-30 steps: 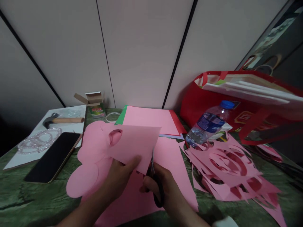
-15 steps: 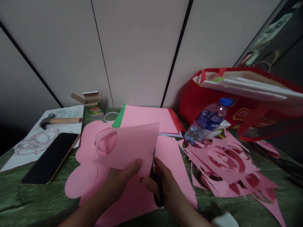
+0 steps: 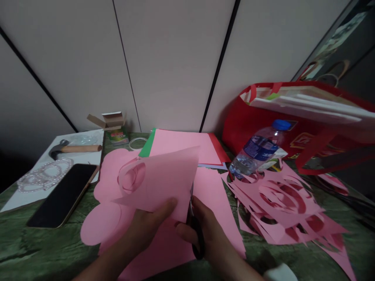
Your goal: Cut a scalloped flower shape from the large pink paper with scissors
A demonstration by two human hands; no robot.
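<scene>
A pink sheet of paper with a round hole near its left end is pinched in my left hand, thumb on top. My right hand is closed around the black handles of a pair of scissors. The blades stand at the right part of the sheet, partly hidden behind it and my fingers. Beneath both hands lie larger pink sheets. Round-edged pink cut pieces spread out to the left of my left hand.
Pink paper scraps heap up on the right, by a water bottle and a red bag. At left are a phone, a bead string, a hammer and a small open box. Coloured sheets lie behind.
The sheet's upper right corner has risen slightly and moved a little right. My right hand with the scissors has shifted slightly right; my left hand keeps its hold.
</scene>
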